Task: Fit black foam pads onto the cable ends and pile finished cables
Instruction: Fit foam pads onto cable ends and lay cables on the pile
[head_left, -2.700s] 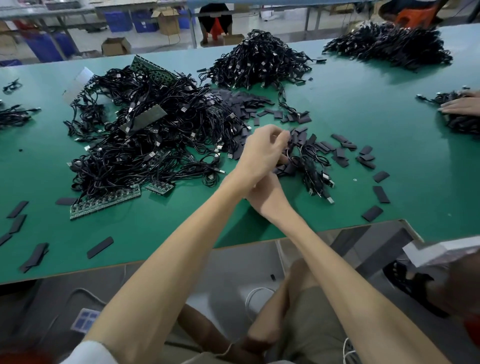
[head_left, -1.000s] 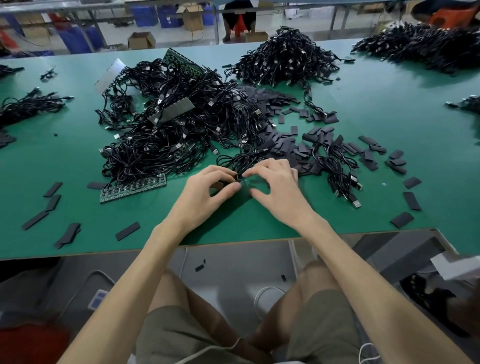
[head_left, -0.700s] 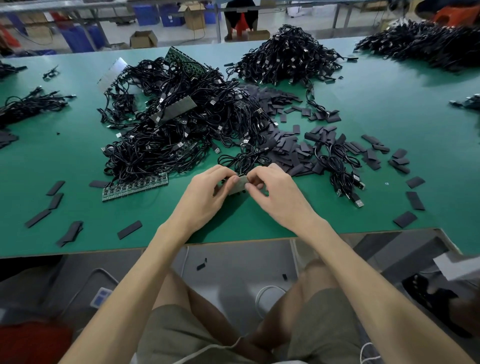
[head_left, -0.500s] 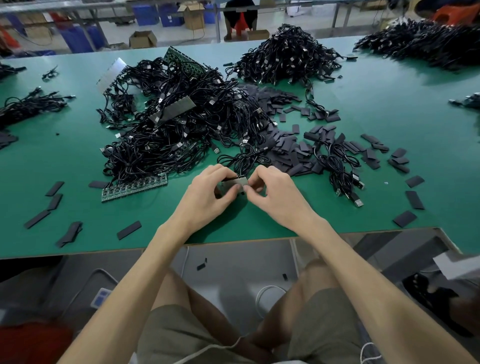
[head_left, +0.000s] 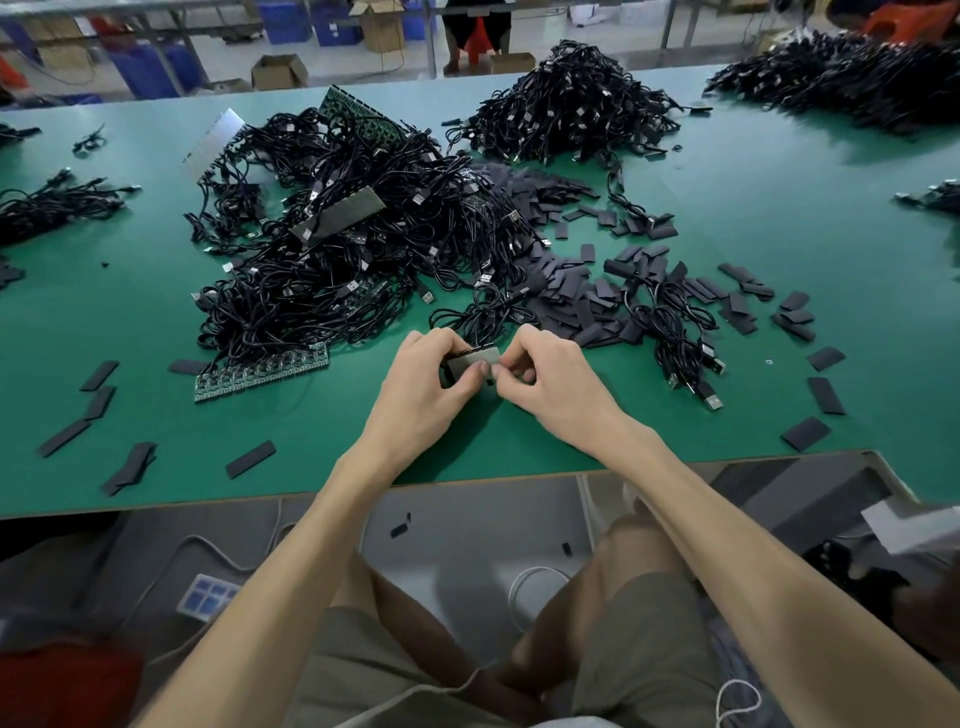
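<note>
My left hand (head_left: 426, 389) and my right hand (head_left: 550, 379) meet just above the green table's near edge. Between their fingertips sits a small grey-faced foam pad (head_left: 474, 361), which both hands pinch. A black cable (head_left: 480, 317) runs from the pad back toward the big tangle of black cables (head_left: 332, 244). The cable end itself is hidden under my fingers. Loose black foam pads (head_left: 576, 301) lie scattered right behind my hands. A second, neater heap of cables (head_left: 566, 104) sits at the far middle of the table.
The green table (head_left: 156, 322) ends at a front edge close to my knees. Green circuit-board strips (head_left: 262, 371) lie at the tangle's near left. A small bunch of cables (head_left: 680, 332) lies to the right. Stray pads (head_left: 249, 459) dot the left front. More cable heaps (head_left: 852, 88) sit far right.
Both hands came back from the pad pile to the near table edge and closed together. They now pinch a pad on the cable end, turning it slightly between the fingertips.
</note>
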